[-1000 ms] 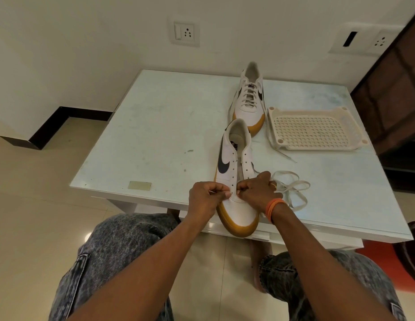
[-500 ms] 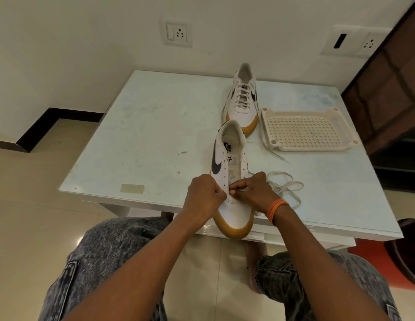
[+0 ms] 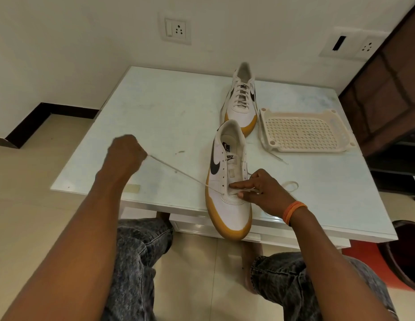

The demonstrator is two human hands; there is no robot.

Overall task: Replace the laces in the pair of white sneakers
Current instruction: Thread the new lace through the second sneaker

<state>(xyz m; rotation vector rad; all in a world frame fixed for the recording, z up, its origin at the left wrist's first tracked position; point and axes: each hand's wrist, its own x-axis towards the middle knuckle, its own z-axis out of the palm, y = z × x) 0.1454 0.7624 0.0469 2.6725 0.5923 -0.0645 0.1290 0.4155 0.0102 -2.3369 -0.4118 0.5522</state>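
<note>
A white sneaker with a black swoosh and tan sole (image 3: 227, 181) lies at the table's near edge, its toe overhanging. A cream lace (image 3: 178, 173) runs taut from its lowest left eyelet out to my left hand (image 3: 126, 150), which grips the lace's end well left of the shoe. My right hand (image 3: 259, 191) rests on the shoe's right side, index finger laid across the lower eyelets, thumb and finger pinching the lace there. A loop of the lace (image 3: 292, 184) trails right of that hand. The second sneaker (image 3: 242, 100), fully laced, stands behind.
A cream perforated plastic tray (image 3: 303, 130) sits right of the far sneaker, with a loose lace end (image 3: 278, 158) at its near corner. The glass-topped table (image 3: 160, 117) stands against a wall. Dark furniture rises at right; my knees are below the table's edge.
My left hand has pulled away from the shoe to the left, drawing the lace out taut through the lowest eyelet. My right hand stays on the shoe. The loose lace pile has shrunk.
</note>
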